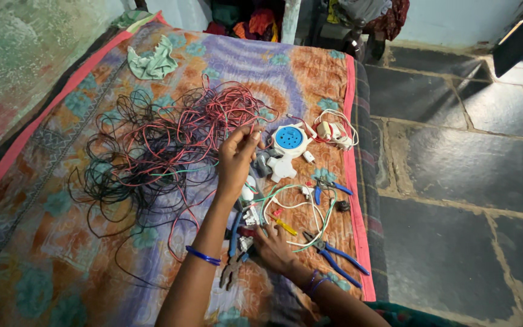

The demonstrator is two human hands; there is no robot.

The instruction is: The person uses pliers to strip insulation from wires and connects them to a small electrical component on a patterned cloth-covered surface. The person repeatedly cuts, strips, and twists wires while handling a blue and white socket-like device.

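— Head view: where are the hands?
— Left hand [236,158] is raised above the bed [43,266], fingers pinched shut on a red wire from the tangle [164,145]. Right hand [273,248] lies low, fingers spread on small parts [250,217]; whether it grips anything, I can't tell.
— Tools?
— Two blue-handled pliers [337,257], one blue-and-white fitting [289,140].

A bed [43,266] under a patterned sheet carries everything. Tangled wires [152,151] lie at centre, a cloth [152,60] at 11 o'clock, and pliers [337,257] at 5 o'clock.
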